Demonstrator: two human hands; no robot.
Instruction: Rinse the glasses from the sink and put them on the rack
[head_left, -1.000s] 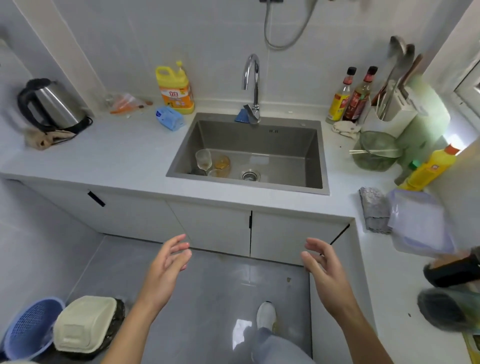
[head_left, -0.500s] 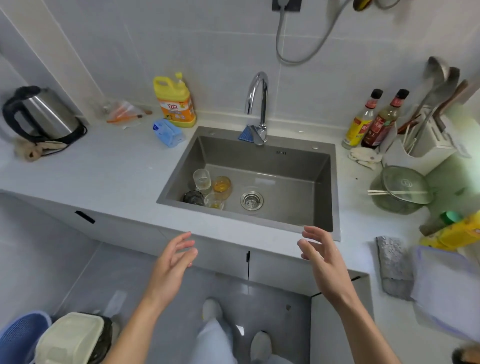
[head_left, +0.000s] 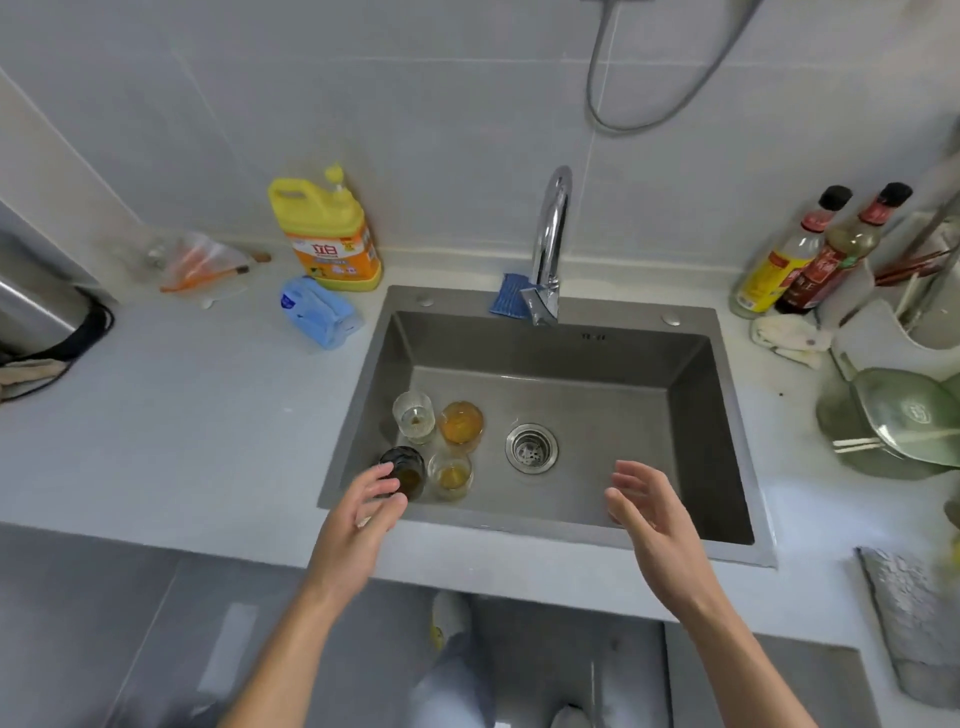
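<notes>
Several glasses stand at the left end of the steel sink (head_left: 613, 364): a clear ribbed glass (head_left: 413, 423), an amber glass (head_left: 461, 425), a dark glass (head_left: 406, 470) and a small clear glass (head_left: 451, 475) with yellowish liquid. My left hand (head_left: 358, 525) hovers over the sink's front left corner, fingers apart, its fingertips in front of the dark glass. My right hand (head_left: 657, 519) is open over the sink's front edge, right of the drain (head_left: 531, 448), holding nothing. The chrome faucet (head_left: 549, 249) stands at the back. No rack is in view.
A yellow detergent jug (head_left: 327, 234) and a blue pack (head_left: 318, 312) sit left of the sink. Two sauce bottles (head_left: 810, 254), a white utensil holder (head_left: 904, 317) and a green bowl with a lid (head_left: 904, 421) are at the right. A grey cloth (head_left: 914, 613) lies at the front right.
The view has closed in on the sink. Both hands have moved forward from in front of the cabinet to over the sink's front edge, the left one reaching the dark glass.
</notes>
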